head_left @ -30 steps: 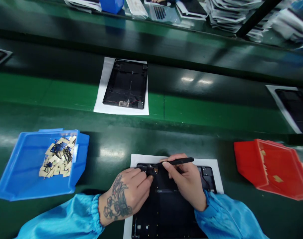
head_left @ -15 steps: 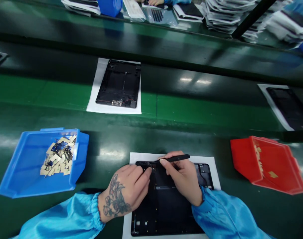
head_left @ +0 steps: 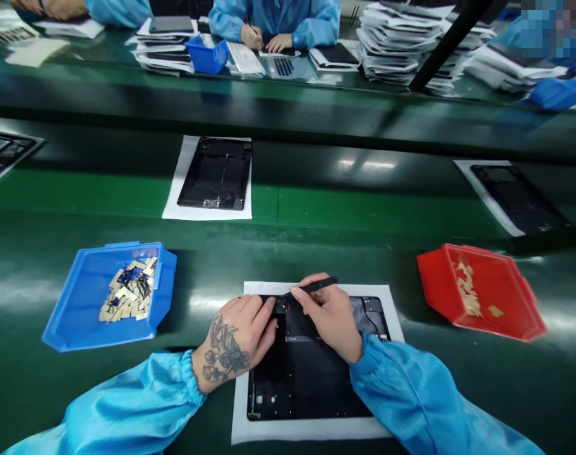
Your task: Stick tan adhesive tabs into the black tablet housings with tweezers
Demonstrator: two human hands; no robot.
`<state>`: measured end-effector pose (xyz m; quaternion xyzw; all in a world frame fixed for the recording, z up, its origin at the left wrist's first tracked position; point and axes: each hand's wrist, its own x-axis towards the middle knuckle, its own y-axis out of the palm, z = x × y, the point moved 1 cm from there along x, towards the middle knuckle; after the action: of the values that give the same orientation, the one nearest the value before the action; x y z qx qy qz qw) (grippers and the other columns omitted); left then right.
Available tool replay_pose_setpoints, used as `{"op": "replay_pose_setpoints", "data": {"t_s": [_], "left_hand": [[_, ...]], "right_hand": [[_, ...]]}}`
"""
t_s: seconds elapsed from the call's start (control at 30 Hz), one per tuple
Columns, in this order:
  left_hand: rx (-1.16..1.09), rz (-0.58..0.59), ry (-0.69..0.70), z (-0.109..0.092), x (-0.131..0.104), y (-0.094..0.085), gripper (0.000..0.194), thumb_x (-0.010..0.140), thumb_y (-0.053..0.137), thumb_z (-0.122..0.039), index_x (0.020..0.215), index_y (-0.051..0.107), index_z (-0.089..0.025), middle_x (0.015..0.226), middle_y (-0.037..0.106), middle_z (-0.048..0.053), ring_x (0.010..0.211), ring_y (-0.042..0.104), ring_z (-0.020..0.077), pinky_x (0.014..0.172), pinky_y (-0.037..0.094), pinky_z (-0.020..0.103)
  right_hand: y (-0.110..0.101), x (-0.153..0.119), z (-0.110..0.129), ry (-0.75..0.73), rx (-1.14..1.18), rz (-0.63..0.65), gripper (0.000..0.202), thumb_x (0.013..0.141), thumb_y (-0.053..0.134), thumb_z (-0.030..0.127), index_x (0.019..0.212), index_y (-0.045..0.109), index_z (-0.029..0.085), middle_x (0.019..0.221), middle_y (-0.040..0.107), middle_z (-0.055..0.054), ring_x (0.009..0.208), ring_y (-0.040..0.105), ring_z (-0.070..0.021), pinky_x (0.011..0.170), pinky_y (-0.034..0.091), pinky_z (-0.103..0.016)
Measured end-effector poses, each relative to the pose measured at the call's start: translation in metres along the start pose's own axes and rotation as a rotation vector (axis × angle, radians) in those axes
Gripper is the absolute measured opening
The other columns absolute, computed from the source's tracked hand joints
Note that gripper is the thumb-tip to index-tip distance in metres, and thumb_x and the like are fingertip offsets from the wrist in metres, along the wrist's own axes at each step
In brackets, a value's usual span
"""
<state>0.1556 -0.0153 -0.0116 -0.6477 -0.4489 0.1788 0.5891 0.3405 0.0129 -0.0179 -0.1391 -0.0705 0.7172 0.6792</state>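
Note:
A black tablet back housing (head_left: pixel 316 379) lies on a white sheet (head_left: pixel 264 431) in front of me, its inner side up. My right hand (head_left: pixel 330 316) grips slim black tweezers (head_left: pixel 319 284), with their tip pointing left at the housing's top edge. At the upper left corner, my left hand (head_left: pixel 240 335) is closed, thumb and forefinger near the tweezers' tip. Whatever those fingers pinch is hidden. A small part with a dark cable (head_left: pixel 371 316) shows in the housing's upper right.
A blue bin (head_left: pixel 79 303) of small pale and dark pieces stands left; a red bin (head_left: pixel 501 297) with pale bits stands right. Beyond lie another housing on paper (head_left: pixel 216 174) and one at right (head_left: pixel 518 196). Across the bench, a co-worker's hands (head_left: pixel 264 39) work near stacked sheets (head_left: pixel 402 44).
My view has tilted up, showing more of the far bench. The left fingers have shifted slightly toward the housing's top edge. The tweezers stay in my right hand.

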Motion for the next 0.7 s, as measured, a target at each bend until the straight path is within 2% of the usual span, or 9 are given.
{"op": "replay_pose_setpoints", "data": {"t_s": [0.1,0.17,0.3,0.4,0.5,0.6,0.7], "left_hand": [[0.028,-0.007,0.002,0.000,0.000,0.000,0.028,0.088,0.048,-0.024,0.108,0.059,-0.008,0.077,0.057,0.007,0.066,0.054,0.0201,0.054,0.046,0.034],[0.035,-0.001,0.000,0.000,0.000,0.001,0.028,0.088,0.048,-0.025,0.108,0.059,-0.009,0.077,0.057,0.007,0.065,0.054,0.0200,0.053,0.045,0.033],[0.038,0.030,-0.008,0.001,-0.001,0.003,0.029,0.088,0.047,-0.024,0.110,0.058,-0.009,0.079,0.058,0.007,0.068,0.056,0.0207,0.055,0.046,0.033],[0.049,0.019,-0.009,0.001,-0.001,0.004,0.028,0.088,0.048,-0.024,0.110,0.057,-0.010,0.078,0.058,0.006,0.068,0.056,0.0208,0.055,0.046,0.033],[0.049,0.019,-0.009,0.000,0.000,0.003,0.027,0.088,0.047,-0.024,0.108,0.058,-0.010,0.077,0.058,0.006,0.067,0.056,0.0203,0.055,0.047,0.033],[0.034,0.029,-0.019,0.000,0.001,0.003,0.027,0.088,0.047,-0.025,0.109,0.058,-0.010,0.079,0.059,0.007,0.069,0.057,0.0205,0.057,0.048,0.033],[0.032,0.031,-0.029,0.001,0.000,0.003,0.028,0.088,0.047,-0.025,0.109,0.058,-0.010,0.079,0.059,0.007,0.069,0.057,0.0208,0.057,0.048,0.033]], "right_hand": [[0.001,-0.001,0.002,-0.067,-0.043,-0.006,0.018,0.084,0.062,0.037,0.086,0.057,0.020,0.064,0.059,0.002,0.050,0.055,-0.0121,0.047,0.045,-0.023],[0.001,-0.004,0.004,-0.161,-0.126,-0.003,0.016,0.086,0.061,0.035,0.085,0.058,0.020,0.068,0.063,0.001,0.053,0.059,-0.0130,0.051,0.047,-0.024],[0.001,-0.009,0.006,-0.436,-0.325,-0.021,0.013,0.091,0.057,0.032,0.088,0.059,0.020,0.080,0.068,-0.004,0.071,0.066,-0.0182,0.066,0.052,-0.029],[-0.005,-0.009,0.007,-0.547,-0.314,-0.099,0.009,0.092,0.055,0.030,0.092,0.057,0.021,0.086,0.068,-0.006,0.080,0.067,-0.0197,0.072,0.053,-0.031],[-0.012,-0.008,0.010,-0.398,-0.229,-0.147,0.011,0.091,0.057,0.031,0.089,0.056,0.020,0.081,0.066,-0.004,0.069,0.067,-0.0173,0.063,0.054,-0.028],[-0.015,-0.008,0.013,-0.206,-0.137,-0.076,0.017,0.088,0.060,0.036,0.086,0.056,0.020,0.074,0.064,-0.001,0.059,0.065,-0.0154,0.054,0.052,-0.025],[-0.013,-0.010,0.013,-0.176,-0.129,-0.037,0.019,0.087,0.061,0.038,0.086,0.055,0.020,0.074,0.065,-0.001,0.062,0.066,-0.0164,0.057,0.053,-0.025]]}}
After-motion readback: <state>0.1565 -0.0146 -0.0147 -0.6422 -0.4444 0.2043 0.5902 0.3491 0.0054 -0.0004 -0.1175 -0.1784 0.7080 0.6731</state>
